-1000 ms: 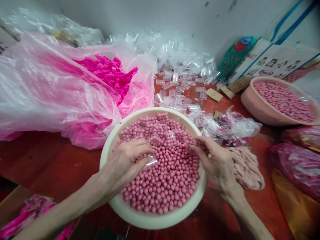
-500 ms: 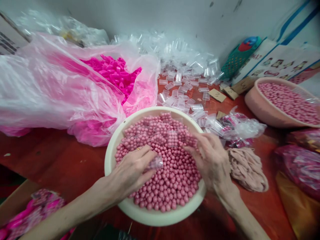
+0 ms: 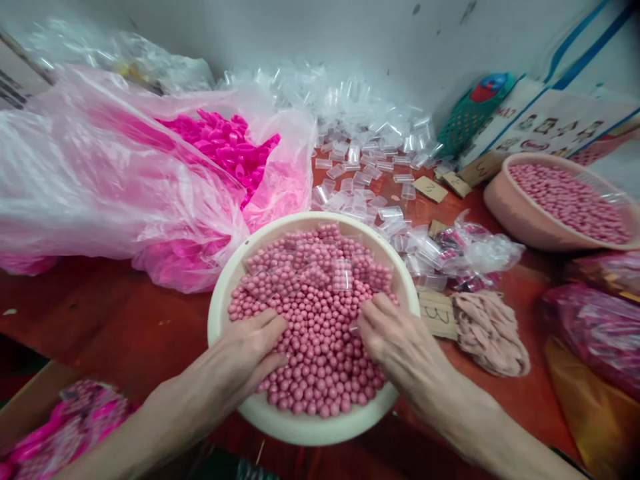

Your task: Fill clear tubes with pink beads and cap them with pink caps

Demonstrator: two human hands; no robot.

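A cream basin (image 3: 216,300) of round pink beads (image 3: 320,360) stands before me. My left hand (image 3: 253,347) reaches in over its left side, thumb and fingers apart, with the fingertips down among the beads. Over the right side, my right hand (image 3: 395,337) has its fingers curled together at the bead surface. A small bit of clear plastic (image 3: 354,327) shows at its fingertips, mostly hidden, apparently a tube. Clear plastic cases filled with beads (image 3: 342,275) lie on the beads at the back of the basin.
A pink plastic bag (image 3: 165,207) of bright pink plastic parts (image 3: 225,143) lies at left. Clear empty tubes (image 3: 350,157) are heaped by the wall. At right are a second basin (image 3: 520,207), a numbered cardboard piece (image 3: 437,315) and a crumpled cloth (image 3: 490,333).
My left hand has drawn back leftward, and the clear tube it held no longer shows there. My right hand has come down and inward onto the beads, uncovering the cardboard piece beside the basin.
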